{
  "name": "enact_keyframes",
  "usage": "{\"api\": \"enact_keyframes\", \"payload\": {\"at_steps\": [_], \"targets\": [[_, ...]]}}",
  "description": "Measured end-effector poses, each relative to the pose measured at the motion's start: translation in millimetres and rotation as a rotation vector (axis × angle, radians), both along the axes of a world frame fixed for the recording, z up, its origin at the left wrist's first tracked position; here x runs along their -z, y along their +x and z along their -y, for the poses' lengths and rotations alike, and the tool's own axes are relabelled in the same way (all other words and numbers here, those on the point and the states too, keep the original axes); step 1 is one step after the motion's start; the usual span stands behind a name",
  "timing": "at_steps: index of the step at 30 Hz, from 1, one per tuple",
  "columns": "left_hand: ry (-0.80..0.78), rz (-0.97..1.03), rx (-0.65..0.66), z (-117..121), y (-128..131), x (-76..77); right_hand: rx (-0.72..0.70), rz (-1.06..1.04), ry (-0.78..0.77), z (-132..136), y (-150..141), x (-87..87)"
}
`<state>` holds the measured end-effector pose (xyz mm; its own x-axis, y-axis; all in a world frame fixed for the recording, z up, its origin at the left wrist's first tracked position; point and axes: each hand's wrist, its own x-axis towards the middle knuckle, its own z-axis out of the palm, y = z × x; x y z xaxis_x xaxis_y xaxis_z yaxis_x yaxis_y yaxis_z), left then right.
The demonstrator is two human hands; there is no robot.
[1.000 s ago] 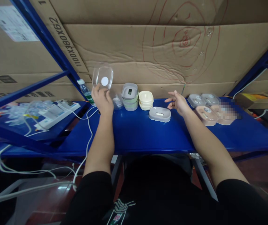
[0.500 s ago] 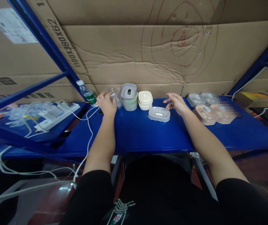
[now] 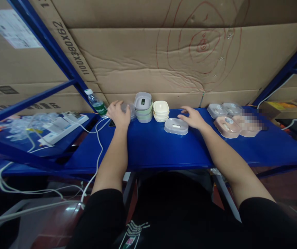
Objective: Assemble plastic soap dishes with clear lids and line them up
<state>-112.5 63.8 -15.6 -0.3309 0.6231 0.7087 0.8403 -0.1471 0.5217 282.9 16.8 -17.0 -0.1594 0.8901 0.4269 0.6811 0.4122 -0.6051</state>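
At the left rear of the table, my left hand (image 3: 119, 114) has its thumb and fingers around the near side of a clear plastic lid (image 3: 128, 108). The lid sits low at a stack of similar clear pieces, which my hand partly hides. My right hand (image 3: 193, 117) holds nothing; its fingers are apart, with the thumb close to the rim of a greyish-lilac oval soap dish (image 3: 176, 126). That dish lies flat, with a pale slot in its middle. Between the hands stand a stack of lilac and green trays (image 3: 143, 107) and a stack of cream trays (image 3: 161, 111).
Several covered soap dishes (image 3: 227, 126), pink and grey, stand on the right of the blue table (image 3: 164, 152). A water bottle (image 3: 96, 103) leans beside my left hand. White cables (image 3: 100, 138) cross the left side, near a power strip (image 3: 62, 129). Cardboard (image 3: 138, 58) rises behind.
The clear lid by my left hand has come down toward its stack. My right hand has turned and its fingers have dropped nearer the lilac soap dish, which has not moved.
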Motion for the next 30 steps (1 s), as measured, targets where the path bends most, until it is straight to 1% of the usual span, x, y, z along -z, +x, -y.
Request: {"api": "enact_keyframes", "payload": {"at_steps": [1, 3, 6, 8, 11, 14, 17, 20, 24, 27, 30], "targets": [[0.033, 0.014, 0.009, 1.5, 1.1, -2.3, -0.044, 0.106, 0.009, 1.5, -0.7, 1.0], [0.104, 0.029, 0.049, 5.3, 5.3, -6.8, -0.113, 0.273, -0.037, 4.7, -2.4, 2.2], [0.214, -0.004, 0.168, 12.5, 19.4, -10.3, -0.156, 0.408, -0.135, 7.4, -4.2, 3.2], [0.289, -0.077, 0.282, 17.7, 34.6, -9.1, -0.198, 0.422, -0.159, 7.7, -4.1, 3.8], [0.378, -0.245, 0.491, 25.7, 62.0, -3.0, -0.278, 0.397, -0.152, 7.7, -3.4, 4.5], [0.373, -0.400, 0.675, 33.4, 86.1, 4.5, -0.306, 0.358, -0.154, 8.4, -4.2, 4.0], [0.296, -0.518, 0.810, 40.5, 100.8, 9.6, -0.290, 0.274, -0.171, 9.1, -5.4, 2.5], [0.193, -0.594, 0.885, 45.8, 107.6, 11.8, -0.278, 0.095, -0.231, 8.4, -4.9, 0.5], [0.097, -0.659, 0.943, 48.2, 110.7, 12.2, -0.327, -0.171, -0.392, 7.1, -2.4, -4.1], [0.088, -0.686, 0.956, 47.3, 111.0, 12.3, -0.381, -0.361, -0.444, 9.3, -2.6, -7.9], [0.091, -0.701, 0.943, 46.5, 110.9, 11.9, -0.400, -0.534, -0.595, 15.1, -6.4, -10.9]]}}
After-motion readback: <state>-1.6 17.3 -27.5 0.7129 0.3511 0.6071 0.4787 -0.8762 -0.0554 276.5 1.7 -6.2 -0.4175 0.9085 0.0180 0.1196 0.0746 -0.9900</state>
